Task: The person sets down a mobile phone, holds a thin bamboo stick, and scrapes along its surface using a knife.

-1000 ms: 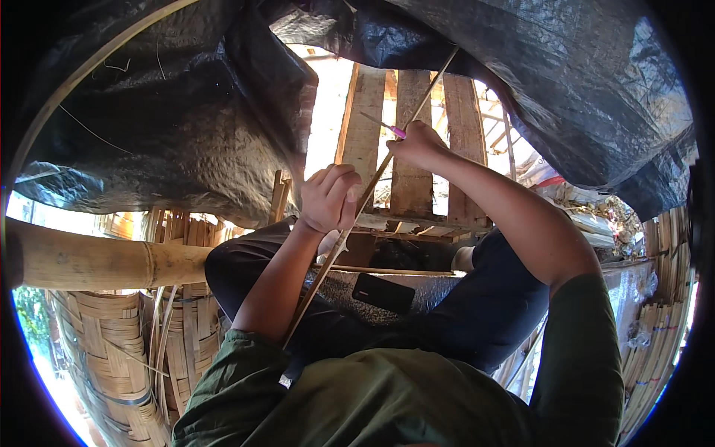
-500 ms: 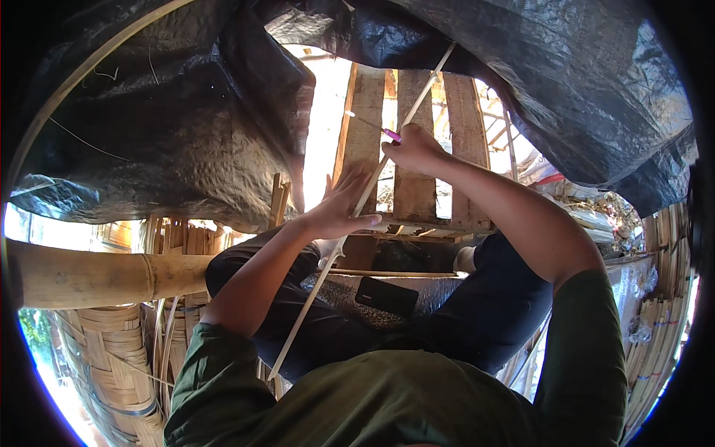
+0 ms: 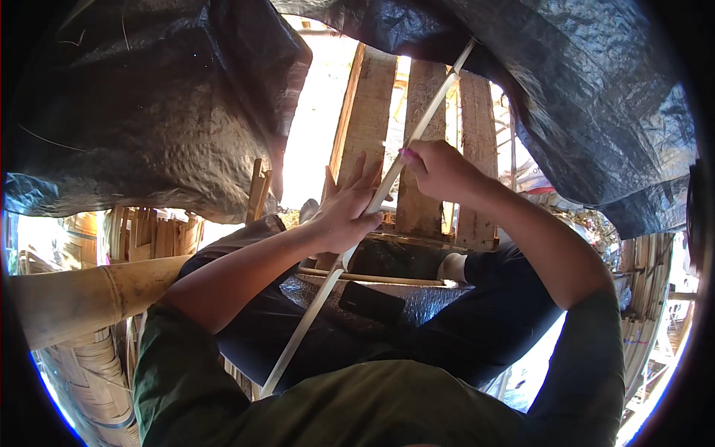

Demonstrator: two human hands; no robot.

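Observation:
A long pale bamboo strip [image 3: 304,328] slants from the upper right down to my lap at the lower left, with a node bump below my left hand. My left hand [image 3: 344,217] lies against it with fingers spread, the strip passing at the crook of the thumb. Farther up, my right hand [image 3: 447,170] is closed at the strip around a pink-handled knife [image 3: 408,153]. Only a bit of pink shows; the blade is hidden or lost against the strip.
Wooden slats [image 3: 424,149] stand ahead beyond my hands. A dark phone [image 3: 371,302] lies between my legs. Black plastic sheeting [image 3: 156,112] hangs at left and right. A thick bamboo pole [image 3: 97,294] and woven bamboo [image 3: 93,376] are at the left.
My right hand has turned and come slightly nearer, so the knife's blade no longer shows out to the left. The strip has rolled to show a wider face. My view has shifted a little.

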